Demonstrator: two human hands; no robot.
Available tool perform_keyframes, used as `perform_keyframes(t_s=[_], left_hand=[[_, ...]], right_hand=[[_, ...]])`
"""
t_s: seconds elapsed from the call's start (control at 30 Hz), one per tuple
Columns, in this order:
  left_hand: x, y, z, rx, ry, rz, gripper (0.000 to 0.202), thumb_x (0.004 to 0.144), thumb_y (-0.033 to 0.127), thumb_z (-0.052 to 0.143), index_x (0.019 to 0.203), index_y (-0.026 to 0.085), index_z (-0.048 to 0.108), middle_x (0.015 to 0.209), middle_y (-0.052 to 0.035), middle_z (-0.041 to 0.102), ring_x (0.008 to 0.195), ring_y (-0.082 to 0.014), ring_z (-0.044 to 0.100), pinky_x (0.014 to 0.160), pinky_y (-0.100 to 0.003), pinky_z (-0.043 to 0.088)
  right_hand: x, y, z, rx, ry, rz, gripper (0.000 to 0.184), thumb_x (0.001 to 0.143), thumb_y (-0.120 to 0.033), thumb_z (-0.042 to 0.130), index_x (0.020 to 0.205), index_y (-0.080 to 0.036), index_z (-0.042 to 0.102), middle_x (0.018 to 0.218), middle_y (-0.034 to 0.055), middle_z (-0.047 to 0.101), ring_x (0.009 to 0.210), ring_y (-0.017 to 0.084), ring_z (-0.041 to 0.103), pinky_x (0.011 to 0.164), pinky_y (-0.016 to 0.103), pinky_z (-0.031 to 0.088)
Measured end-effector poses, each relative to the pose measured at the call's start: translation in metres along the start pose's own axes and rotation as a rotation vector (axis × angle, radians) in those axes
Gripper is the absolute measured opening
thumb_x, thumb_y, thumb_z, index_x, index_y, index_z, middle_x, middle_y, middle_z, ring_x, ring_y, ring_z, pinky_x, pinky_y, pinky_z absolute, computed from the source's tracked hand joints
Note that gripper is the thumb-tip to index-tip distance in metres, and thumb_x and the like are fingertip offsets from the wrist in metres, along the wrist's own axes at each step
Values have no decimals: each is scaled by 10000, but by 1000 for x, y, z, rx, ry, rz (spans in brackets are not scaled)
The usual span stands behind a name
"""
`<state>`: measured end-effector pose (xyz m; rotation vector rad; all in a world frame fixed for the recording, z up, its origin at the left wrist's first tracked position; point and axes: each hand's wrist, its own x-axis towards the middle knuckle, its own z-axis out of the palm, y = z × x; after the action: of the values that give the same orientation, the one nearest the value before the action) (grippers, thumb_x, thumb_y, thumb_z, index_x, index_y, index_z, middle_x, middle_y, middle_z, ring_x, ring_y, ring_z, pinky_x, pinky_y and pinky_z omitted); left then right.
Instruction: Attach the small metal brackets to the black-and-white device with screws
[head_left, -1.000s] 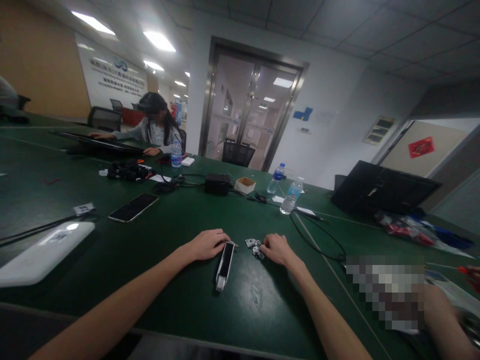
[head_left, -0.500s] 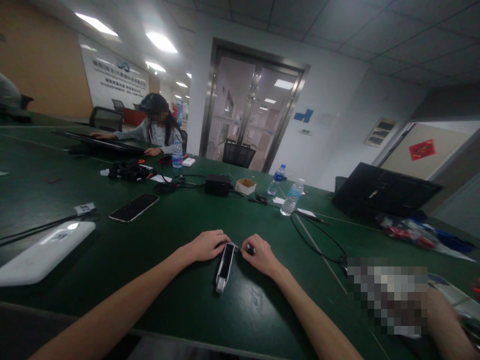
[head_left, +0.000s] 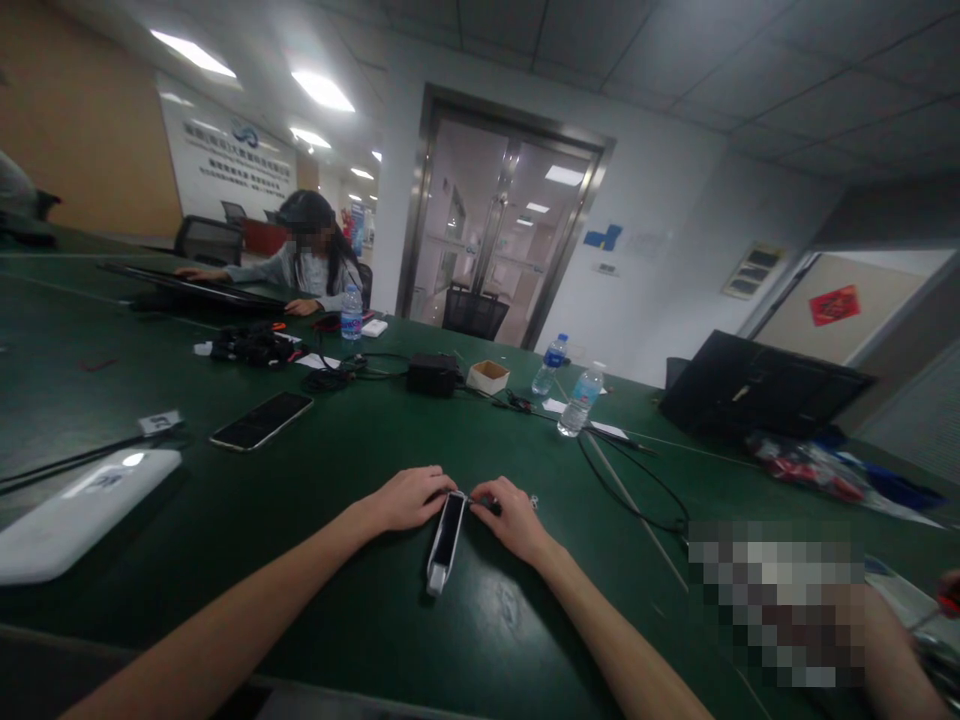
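Note:
A slim white device (head_left: 446, 545) with a long dark face lies on the green table, its near end a paler, narrower tip. My left hand (head_left: 409, 498) is closed at its far left corner, fingertips pressed against it. Just right of that far end, my right hand (head_left: 510, 515) is closed in a pinch. Something small and dark shows at its fingers, too small to name. A tiny shiny piece (head_left: 534, 501) peeks out behind the right knuckles; whether it joins what the hand holds I cannot tell.
A phone (head_left: 262, 420) and a white slab-like device (head_left: 86, 510) with cables lie left. Ahead are a black box (head_left: 435, 374), a small open carton (head_left: 487, 377) and water bottles (head_left: 581, 400). A monitor (head_left: 761, 390) stands right; another person's arm (head_left: 892, 640) is at the right edge.
My right hand has moved slightly left, closer to the device's far end. The black object seen in its fist is now mostly covered, and a shiny piece shows behind it. My left hand stays at the device.

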<state>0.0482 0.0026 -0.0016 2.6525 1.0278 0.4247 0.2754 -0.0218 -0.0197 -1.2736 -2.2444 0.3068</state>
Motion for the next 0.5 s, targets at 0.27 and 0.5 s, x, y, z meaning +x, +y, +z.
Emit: perform_keyframes(t_s=[0.27,0.5], left_hand=[[-1,-1,0,-15,-5,-13,273,955,243,426,1161,228,605,1059,-48,608,939,-184,599,788,-271,483],[0,-2,1,-15,5,0,290,952,250,419,1173,237,606,1070,-51,610,940,-183,601,806,-273,482]], right_hand=[[4,-4,-13,-131,-17,-68,180,846,-272,649,1013,-206,628,1004,61,649,984,208,552,861,352,429],[-2,17,-36,-303,-59,35,253,832,-174,552,1076,-196,616,1088,69,628,1042,216,491,890,364,358]])
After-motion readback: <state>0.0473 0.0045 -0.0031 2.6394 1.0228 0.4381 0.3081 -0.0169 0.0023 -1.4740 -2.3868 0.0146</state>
